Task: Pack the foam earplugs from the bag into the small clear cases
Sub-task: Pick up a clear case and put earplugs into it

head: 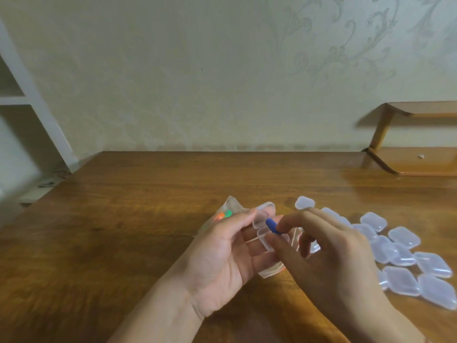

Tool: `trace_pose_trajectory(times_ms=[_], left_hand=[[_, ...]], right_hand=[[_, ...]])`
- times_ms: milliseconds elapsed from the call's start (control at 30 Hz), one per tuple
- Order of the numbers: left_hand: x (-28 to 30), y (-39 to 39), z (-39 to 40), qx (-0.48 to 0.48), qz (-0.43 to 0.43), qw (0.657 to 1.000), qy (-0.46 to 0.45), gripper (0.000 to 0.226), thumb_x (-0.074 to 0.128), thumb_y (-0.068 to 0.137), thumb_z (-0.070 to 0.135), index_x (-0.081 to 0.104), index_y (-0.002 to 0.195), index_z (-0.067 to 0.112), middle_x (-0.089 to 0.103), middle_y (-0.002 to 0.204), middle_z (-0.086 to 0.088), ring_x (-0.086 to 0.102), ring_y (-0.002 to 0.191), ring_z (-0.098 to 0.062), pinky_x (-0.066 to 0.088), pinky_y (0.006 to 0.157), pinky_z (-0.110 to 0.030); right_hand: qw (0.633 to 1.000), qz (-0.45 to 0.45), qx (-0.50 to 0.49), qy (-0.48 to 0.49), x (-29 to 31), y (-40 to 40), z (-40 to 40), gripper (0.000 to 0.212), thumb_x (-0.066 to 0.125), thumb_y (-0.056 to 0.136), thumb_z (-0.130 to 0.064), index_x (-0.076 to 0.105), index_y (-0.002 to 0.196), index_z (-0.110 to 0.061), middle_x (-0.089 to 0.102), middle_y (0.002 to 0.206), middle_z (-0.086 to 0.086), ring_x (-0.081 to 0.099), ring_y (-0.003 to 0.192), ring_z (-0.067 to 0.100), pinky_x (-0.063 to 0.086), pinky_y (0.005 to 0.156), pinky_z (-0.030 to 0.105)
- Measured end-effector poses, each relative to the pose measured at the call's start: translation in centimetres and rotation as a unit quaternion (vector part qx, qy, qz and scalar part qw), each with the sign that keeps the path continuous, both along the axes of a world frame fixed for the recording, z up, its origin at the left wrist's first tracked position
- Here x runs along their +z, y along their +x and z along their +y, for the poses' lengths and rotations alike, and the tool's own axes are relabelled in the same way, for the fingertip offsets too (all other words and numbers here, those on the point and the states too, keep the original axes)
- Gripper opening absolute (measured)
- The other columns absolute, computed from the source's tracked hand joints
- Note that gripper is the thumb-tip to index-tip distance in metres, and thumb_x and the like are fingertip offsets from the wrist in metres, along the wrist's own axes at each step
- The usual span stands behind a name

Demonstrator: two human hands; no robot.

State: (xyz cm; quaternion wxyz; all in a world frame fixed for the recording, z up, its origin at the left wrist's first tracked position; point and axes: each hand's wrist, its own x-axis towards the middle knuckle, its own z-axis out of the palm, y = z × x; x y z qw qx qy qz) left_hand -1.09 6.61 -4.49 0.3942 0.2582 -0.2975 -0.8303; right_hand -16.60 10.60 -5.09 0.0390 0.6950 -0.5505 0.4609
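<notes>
Fingertips of the right hand (329, 246) are pinching a blue earplug (272, 226) over the open clear case (263, 225) the left hand (222, 253) is gripping, so seating it flat before closing the lid is looking wise.

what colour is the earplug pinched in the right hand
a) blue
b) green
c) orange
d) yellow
a: the right hand pinches a blue earplug between thumb and forefinger, right at the open clear case that the left hand holds; the orange and green ones are in the bag behind.
</notes>
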Motion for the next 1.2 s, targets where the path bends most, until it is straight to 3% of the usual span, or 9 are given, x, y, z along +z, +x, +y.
trace_pose_trajectory(times_ms=[133,267,367,633,900,1000,1067,1133,1200], left_hand=[[0.4,-0.1,0.3,0.016,-0.041,0.999,-0.021,0.043,0.069,0.077,0.02,0.07,0.116,0.001,0.07,0.112,-0.024,0.066,0.101,-0.037,0.054,0.089,-0.048],[0.4,0.0,0.2,0.022,-0.053,0.998,-0.025,0.047,0.071,0.076,0.023,0.069,0.118,0.002,0.068,0.119,-0.022,0.065,0.097,-0.033,0.055,0.086,-0.044],[0.5,0.0,0.1,0.02,-0.059,0.997,-0.039,0.048,0.066,0.079,0.025,0.064,0.122,0.002,0.069,0.121,-0.019,0.066,0.094,-0.029,0.054,0.088,-0.044],[0.2,0.2,0.0,0.019,-0.086,0.993,-0.081,0.033,0.068,0.083,0.029,0.075,0.109,0.01,0.069,0.122,-0.017,0.067,0.096,-0.028,0.053,0.094,-0.048],[0.1,0.2,0.0,0.029,-0.094,0.991,-0.09,0.036,0.062,0.089,0.028,0.072,0.116,0.008,0.068,0.123,-0.016,0.067,0.106,-0.03,0.054,0.093,-0.047],[0.0,0.2,-0.1,0.025,-0.094,0.991,-0.088,0.041,0.058,0.089,0.028,0.067,0.122,0.006,0.067,0.124,-0.019,0.067,0.101,-0.029,0.051,0.096,-0.049],[0.3,0.5,-0.1,0.03,-0.091,0.992,-0.08,0.042,0.059,0.088,0.029,0.067,0.122,0.006,0.068,0.121,-0.02,0.068,0.095,-0.027,0.059,0.086,-0.044],[0.7,1.1,-0.4,0.041,-0.068,0.995,-0.057,0.043,0.06,0.087,0.027,0.066,0.122,0.003,0.067,0.122,-0.022,0.069,0.093,-0.028,0.062,0.075,-0.04],[1.3,1.9,-1.0,0.068,-0.046,0.996,-0.043,0.043,0.058,0.088,0.026,0.064,0.123,0.003,0.066,0.123,-0.023,0.069,0.102,-0.03,0.06,0.082,-0.042]], right_hand=[[1.0,-0.009,0.011,0.014,-0.2,0.3,0.1,0.015,0.074,0.074,-0.042,0.06,0.073,-0.036,0.053,0.064,-0.021,0.053,0.05,0.007,0.045,0.04,0.029],[0.999,0.004,0.028,0.04,-0.4,0.3,-0.1,0.019,0.06,0.075,-0.056,0.059,0.073,-0.037,0.055,0.071,-0.022,0.054,0.051,0.008,0.045,0.041,0.031],[0.998,0.026,0.032,0.038,-0.4,0.2,-0.1,0.017,0.059,0.077,-0.054,0.059,0.073,-0.037,0.054,0.073,-0.022,0.053,0.05,0.007,0.045,0.04,0.032],[0.999,-0.002,0.042,0.02,-0.8,0.4,-0.1,0.014,0.058,0.079,-0.047,0.058,0.074,-0.033,0.055,0.068,-0.017,0.053,0.051,0.008,0.044,0.041,0.031],[1.0,-0.003,0.018,-0.006,-0.5,0.4,-0.2,0.008,0.059,0.079,-0.039,0.061,0.074,-0.034,0.051,0.065,-0.021,0.049,0.049,0.008,0.043,0.038,0.031],[0.999,0.015,0.048,0.012,-0.7,0.2,-0.3,0.008,0.058,0.079,-0.039,0.066,0.08,-0.036,0.057,0.077,-0.023,0.049,0.054,0.003,0.045,0.041,0.03],[0.997,0.007,0.079,0.009,-0.3,0.0,-0.2,0.01,0.06,0.081,-0.037,0.068,0.087,-0.037,0.059,0.088,-0.023,0.051,0.061,0.0,0.044,0.046,0.022],[0.994,-0.051,0.1,-0.004,0.4,-0.4,0.0,0.011,0.064,0.081,-0.032,0.071,0.09,-0.03,0.06,0.095,-0.018,0.056,0.071,0.002,0.039,0.055,0.011],[0.993,-0.1,0.063,-0.005,0.8,-1.4,-0.1,0.004,0.066,0.079,-0.026,0.068,0.081,-0.029,0.059,0.098,-0.013,0.058,0.083,0.009,0.037,0.06,0.011]])
